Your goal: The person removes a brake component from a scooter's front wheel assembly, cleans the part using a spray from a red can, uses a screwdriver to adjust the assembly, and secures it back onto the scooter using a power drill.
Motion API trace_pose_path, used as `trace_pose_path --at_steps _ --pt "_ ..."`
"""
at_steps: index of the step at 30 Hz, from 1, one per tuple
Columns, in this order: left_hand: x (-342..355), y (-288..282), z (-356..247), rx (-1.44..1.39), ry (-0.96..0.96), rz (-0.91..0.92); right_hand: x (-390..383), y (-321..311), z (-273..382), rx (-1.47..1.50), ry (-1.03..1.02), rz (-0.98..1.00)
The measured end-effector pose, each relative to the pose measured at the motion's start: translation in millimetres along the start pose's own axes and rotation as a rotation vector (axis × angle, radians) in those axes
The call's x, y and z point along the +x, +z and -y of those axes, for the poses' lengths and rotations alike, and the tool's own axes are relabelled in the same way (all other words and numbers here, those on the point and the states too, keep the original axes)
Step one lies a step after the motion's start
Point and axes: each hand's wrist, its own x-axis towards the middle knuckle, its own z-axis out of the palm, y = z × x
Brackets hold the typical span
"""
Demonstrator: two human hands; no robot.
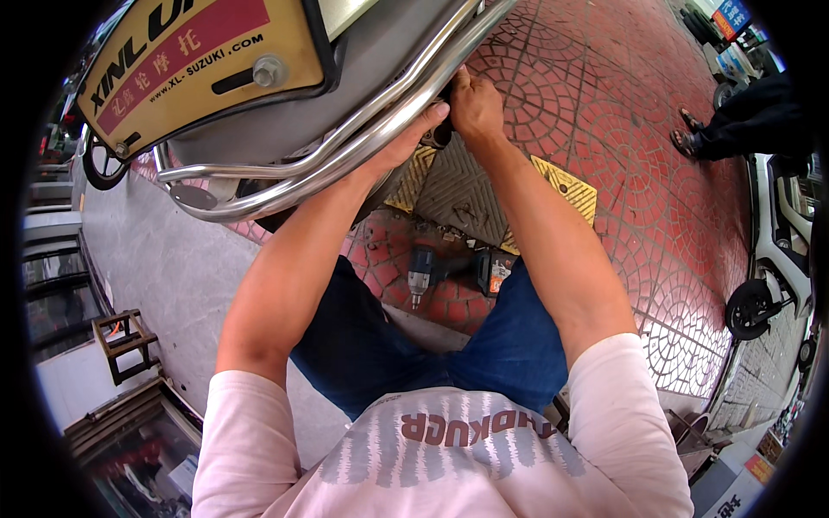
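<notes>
A motorcycle's rear end stands at the upper left, with a curved chrome tube rail [363, 142] and a yellow-and-red plate [207, 73] bolted to it. My left hand [413, 138] reaches up beside the rail, its thumb stretched toward a dark rounded part [439, 135]; its other fingers are hidden, and it seems to grip something beneath. Just right of it, my right hand [477, 105] is closed, knuckles up, by the end of the rail. What its fingers hold is hidden. Between my knees, a cordless impact wrench [436, 266] lies on the ground.
A black-and-yellow rubber ramp [462, 194] lies on the red patterned paving [622, 129]. At the right stand a person in dark trousers [747, 116] and a white scooter [781, 233]. To the left are a small wooden stool [125, 344] and a glass-topped case [142, 457].
</notes>
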Motion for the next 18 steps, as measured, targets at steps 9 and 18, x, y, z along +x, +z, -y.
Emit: trace_pose_path --at_steps 9,18 --pt "-1.9 1.8 -8.1 0.068 0.014 -0.019 4.2 -1.0 -3.7 0.004 -0.07 -0.019" --pt "-3.8 5.5 -12.3 -0.003 -0.001 -0.019 6.0 -0.7 -3.0 -0.01 -0.049 -0.035"
